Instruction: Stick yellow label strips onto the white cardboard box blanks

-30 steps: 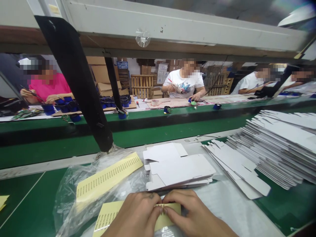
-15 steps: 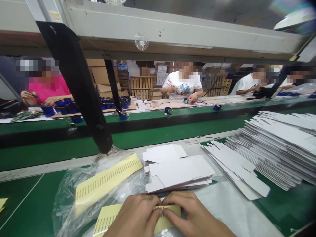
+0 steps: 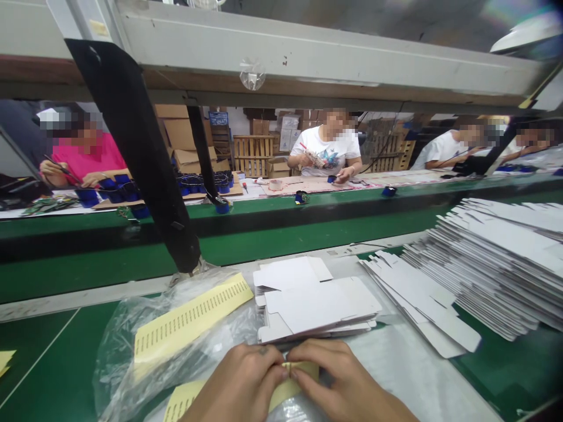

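Yellow label strip (image 3: 290, 381) pinched between left hand (image 3: 240, 387) and right hand (image 3: 347, 387) fingers (image 3: 294, 373)

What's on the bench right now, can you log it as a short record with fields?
left hand: pinching yellow label sheet
right hand: pinching the same sheet, fingertips meeting the left's
second sheet: on clear plastic bag
ahead: small stack of flat white cartons
right: large fanned carton pile
surface: green bench
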